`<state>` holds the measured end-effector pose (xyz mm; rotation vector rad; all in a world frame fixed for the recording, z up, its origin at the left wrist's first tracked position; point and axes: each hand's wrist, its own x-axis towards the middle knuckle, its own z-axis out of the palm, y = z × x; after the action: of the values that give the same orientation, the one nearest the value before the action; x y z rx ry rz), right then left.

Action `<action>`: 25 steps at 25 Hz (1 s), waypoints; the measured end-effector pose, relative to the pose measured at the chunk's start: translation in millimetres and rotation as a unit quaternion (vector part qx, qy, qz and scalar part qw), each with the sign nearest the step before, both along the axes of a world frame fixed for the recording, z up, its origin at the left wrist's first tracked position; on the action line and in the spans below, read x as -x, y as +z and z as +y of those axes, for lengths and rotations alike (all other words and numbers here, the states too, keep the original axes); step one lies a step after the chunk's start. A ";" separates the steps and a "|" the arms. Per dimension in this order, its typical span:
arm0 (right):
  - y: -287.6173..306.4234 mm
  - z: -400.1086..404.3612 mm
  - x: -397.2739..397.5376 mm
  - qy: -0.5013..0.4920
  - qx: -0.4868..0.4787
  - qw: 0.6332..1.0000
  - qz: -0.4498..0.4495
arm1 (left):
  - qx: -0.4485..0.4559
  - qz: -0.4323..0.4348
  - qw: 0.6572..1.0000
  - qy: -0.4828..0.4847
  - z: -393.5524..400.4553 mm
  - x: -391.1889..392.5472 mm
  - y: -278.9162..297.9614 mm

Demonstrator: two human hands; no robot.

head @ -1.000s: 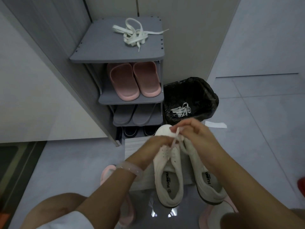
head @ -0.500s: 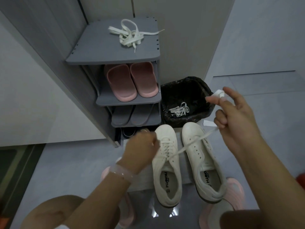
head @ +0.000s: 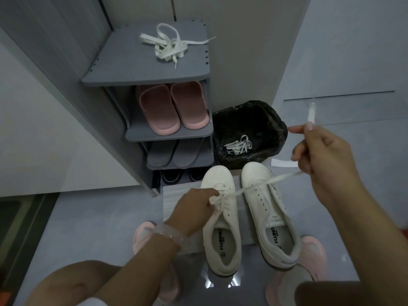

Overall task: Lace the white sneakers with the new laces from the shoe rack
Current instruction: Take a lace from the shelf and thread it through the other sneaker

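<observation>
The left hand (head: 195, 208) rests on the left sneaker (head: 220, 219), fingers curled and pinching the lace (head: 260, 184) at the eyelets. The right hand (head: 324, 155) is raised to the right, fingers clenched around the same lace, which runs taut across the toe of the right sneaker (head: 268, 213); the lace's free end sticks up above the thumb. Two white sneakers stand side by side on a pale mat (head: 174, 199) on the floor, the left one partly laced, the right one's eyelets bare. Behind them, a bin lined with a black bag (head: 249, 120) holds one bundle of old laces (head: 238, 146). Just left of the bin stands the grey shoe rack (head: 123, 76): one loose tangle of new laces (head: 170, 47) lies near the back edge of its top shelf, two pink slippers (head: 172, 109) fill the next shelf, two grey slippers (head: 174, 153) the one below, and two dark shoes (head: 183, 175) sit at the bottom.
</observation>
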<state>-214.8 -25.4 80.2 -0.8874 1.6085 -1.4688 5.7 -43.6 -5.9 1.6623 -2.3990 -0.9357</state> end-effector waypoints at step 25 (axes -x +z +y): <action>-96.8 31.6 -52.7 0.407 -0.159 0.806 0.399 | -0.084 0.054 0.995 -0.011 23.5 2.3 -10.3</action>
<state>-162.1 6.1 -16.7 -1.8316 1.5882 -0.1779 3.4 -20.1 -16.2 1.5934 -2.3305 -1.2297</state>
